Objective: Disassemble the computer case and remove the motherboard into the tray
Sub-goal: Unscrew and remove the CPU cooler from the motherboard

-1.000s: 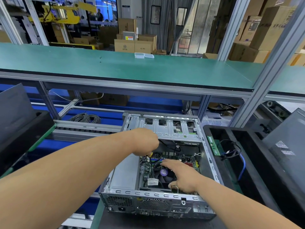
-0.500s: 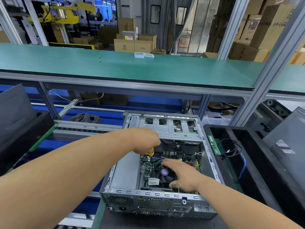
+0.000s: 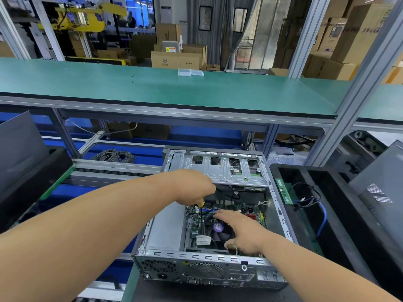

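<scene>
An open grey computer case (image 3: pixel 209 273) lies on its side in front of me. Inside it sits the green motherboard (image 3: pixel 196 227) with a black cooler fan (image 3: pixel 220 232) that has a purple sticker. My left hand (image 3: pixel 192 188) grips a screwdriver with a yellow handle (image 3: pixel 202 202), its shaft pointing down at the board's left part. My right hand (image 3: pixel 242 232) rests flat on the fan, fingers stretched toward the far side. A black tray (image 3: pixel 340 225) stands right of the case.
In the tray lie a green memory stick (image 3: pixel 283 194) and black and blue cables (image 3: pixel 309 200). A dark panel (image 3: pixel 379 192) leans at the far right, another black bin (image 3: pixel 32 171) at the left. A green shelf (image 3: pixel 174 90) runs across above the case.
My left hand with the screwdriver has shifted slightly right and up over the board. The right hand stays on the fan.
</scene>
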